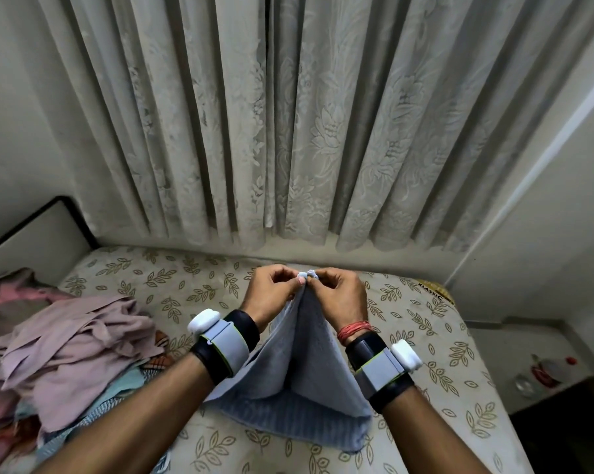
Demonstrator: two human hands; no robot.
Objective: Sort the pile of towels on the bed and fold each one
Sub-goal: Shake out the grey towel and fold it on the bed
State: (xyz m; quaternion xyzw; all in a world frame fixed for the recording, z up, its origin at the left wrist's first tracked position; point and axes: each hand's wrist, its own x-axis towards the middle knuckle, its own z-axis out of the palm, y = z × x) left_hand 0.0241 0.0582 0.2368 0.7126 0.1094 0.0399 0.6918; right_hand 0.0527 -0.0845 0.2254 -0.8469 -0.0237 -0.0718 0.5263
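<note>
two hands pinch a grey towel's corners together above the bed

the left hand (271,285) and the right hand (340,289) meet at the middle of the view, knuckles nearly touching. each one pinches a top corner of the grey towel (309,371) between thumb and curled fingers, and the two small corner tips poke up between the hands. the towel hangs down from that pinch in a tent shape — two panels spreading apart toward the person, with a deep crease running down the centre. its lower fold rests on the bed (425,336), which wears a cream sheet printed with olive leaf sprigs.

each wrist carries a black band with a grey block and a white round cap; the right wrist also has a red thread wound round it.

to the left on the bed lies the pile of towels (73,350) — a crumpled mauve piece on top, pale blue and striped cloth under it, pink cloth further back. it sits well apart from the held towel. behind the bed hang patterned lace curtains (288,131), and a low dark shelf at the far right holds a few small items, too blurred to name.
</note>
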